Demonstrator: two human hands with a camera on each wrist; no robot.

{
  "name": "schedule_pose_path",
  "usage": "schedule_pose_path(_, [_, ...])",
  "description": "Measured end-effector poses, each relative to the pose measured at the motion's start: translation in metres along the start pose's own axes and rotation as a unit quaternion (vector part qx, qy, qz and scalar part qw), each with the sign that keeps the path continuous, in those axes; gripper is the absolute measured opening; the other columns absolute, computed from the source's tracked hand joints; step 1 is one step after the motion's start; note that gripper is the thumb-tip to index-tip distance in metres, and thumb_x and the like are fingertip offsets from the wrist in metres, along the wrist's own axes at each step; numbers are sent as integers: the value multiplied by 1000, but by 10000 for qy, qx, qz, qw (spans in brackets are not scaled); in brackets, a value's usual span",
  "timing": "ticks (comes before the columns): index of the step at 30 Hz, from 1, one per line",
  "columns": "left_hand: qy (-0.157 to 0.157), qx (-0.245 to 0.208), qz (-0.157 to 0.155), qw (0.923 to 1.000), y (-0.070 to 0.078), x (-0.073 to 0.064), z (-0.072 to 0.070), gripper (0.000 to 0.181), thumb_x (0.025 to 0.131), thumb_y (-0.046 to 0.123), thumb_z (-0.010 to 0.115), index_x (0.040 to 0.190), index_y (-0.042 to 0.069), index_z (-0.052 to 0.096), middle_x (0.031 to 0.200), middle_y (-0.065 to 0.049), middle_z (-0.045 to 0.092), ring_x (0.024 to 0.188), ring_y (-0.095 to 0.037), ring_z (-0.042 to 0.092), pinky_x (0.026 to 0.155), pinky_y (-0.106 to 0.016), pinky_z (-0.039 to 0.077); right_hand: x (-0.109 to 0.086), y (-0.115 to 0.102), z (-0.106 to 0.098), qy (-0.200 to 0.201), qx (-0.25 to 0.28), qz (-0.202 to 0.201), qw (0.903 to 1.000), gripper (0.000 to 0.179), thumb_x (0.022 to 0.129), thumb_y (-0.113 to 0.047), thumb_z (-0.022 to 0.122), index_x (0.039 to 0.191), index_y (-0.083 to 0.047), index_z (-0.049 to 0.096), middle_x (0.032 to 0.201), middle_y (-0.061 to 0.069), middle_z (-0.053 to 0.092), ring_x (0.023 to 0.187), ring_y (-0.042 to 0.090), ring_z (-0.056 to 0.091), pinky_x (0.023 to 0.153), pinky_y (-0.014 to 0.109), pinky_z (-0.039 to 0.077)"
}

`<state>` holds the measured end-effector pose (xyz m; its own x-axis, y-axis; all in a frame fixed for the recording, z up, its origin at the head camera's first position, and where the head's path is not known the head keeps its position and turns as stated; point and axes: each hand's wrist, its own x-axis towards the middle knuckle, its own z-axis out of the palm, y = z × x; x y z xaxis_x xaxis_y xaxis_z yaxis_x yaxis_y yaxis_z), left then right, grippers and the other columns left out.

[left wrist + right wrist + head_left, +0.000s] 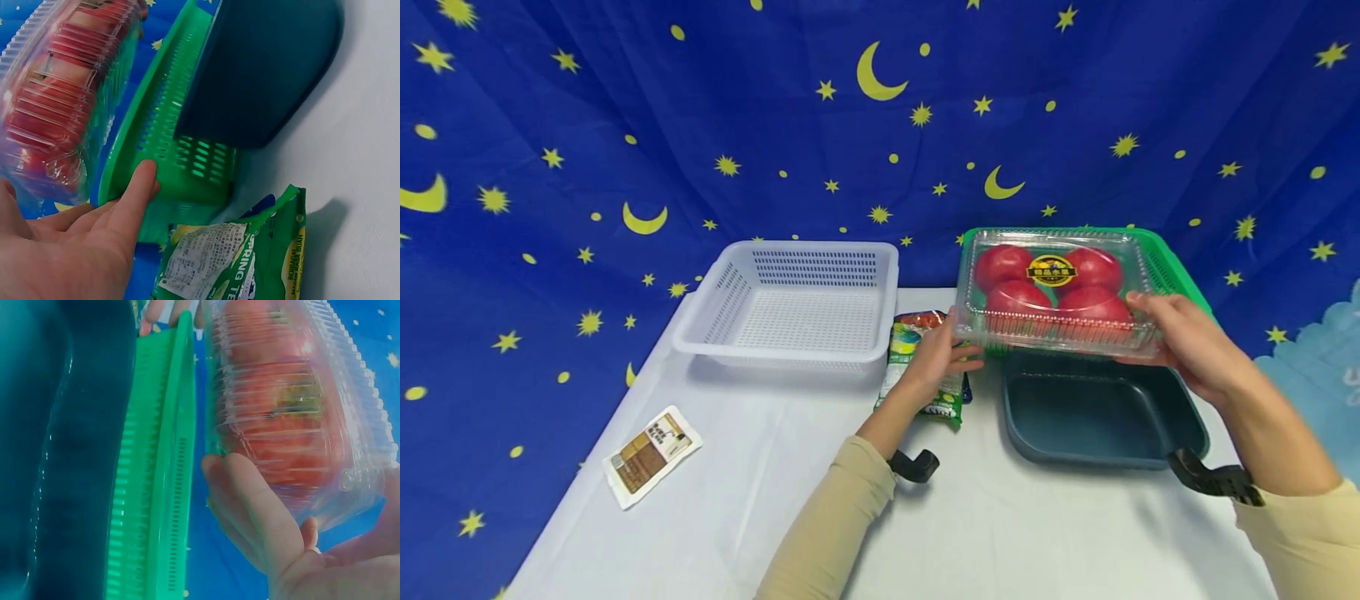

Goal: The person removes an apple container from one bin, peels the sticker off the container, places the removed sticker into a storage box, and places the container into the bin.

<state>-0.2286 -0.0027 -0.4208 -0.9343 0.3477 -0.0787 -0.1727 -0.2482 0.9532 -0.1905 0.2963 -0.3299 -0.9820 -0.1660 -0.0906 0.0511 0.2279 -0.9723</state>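
Note:
A clear plastic fruit box with several round red fruits and a black-and-yellow label is held up over the green basket. My right hand grips its right end, thumb on top and fingers underneath; the right wrist view shows this hand close against the clear wall. At the box's left front corner is my left hand, its fingers straight and spread. In the left wrist view those fingers overlap the green basket's end.
A dark teal tub stands before the green basket. Green snack packets lie beneath my left hand. On the left are a white slotted basket and, nearer the table's left edge, a white-and-brown pouch. A blue starry curtain hangs behind.

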Motion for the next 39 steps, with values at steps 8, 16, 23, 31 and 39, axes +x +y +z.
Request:
schedule_pose_path(8, [-395,-1018,-24,9940,5,-10,-4,66,97,62,35,142,15,44,130,-14,55,118,-34,55,87,-50,51,-8,3,9,186,-481,-108,9986,41,102,-36,42,102,3,53,91,-2,64,79,13,65,66,33,58])
schedule_pose_path(16, [-610,-1265,98,9900,9,-19,-9,69,93,64,42,143,16,41,132,-15,52,118,-36,54,86,-55,49,-15,6,20,151,-219,-229,9994,38,102,-32,45,100,6,50,91,5,61,76,15,65,64,32,57])
schedule_pose_path(23, [-842,-1129,317,9895,15,-33,-9,60,95,57,42,145,25,37,135,-15,48,118,-35,53,87,-60,46,-22,8,29,168,-659,-248,9974,40,104,-36,39,111,3,40,107,13,50,85,13,62,70,30,57])
schedule_pose_path(31, [-618,-1008,432,9920,17,-49,-11,59,95,47,49,146,20,39,127,-20,54,111,-33,58,85,-55,50,-30,11,42,140,-843,-222,9961,42,103,-36,39,114,4,33,119,25,40,88,14,60,70,30,56])
schedule_pose_path(39, [-307,-765,305,9961,9,-62,-17,59,95,38,53,147,17,36,115,-12,59,98,-22,61,85,-43,52,-40,17,51,119,-914,-78,9957,45,103,-34,42,118,7,30,114,29,42,82,13,63,66,32,57])
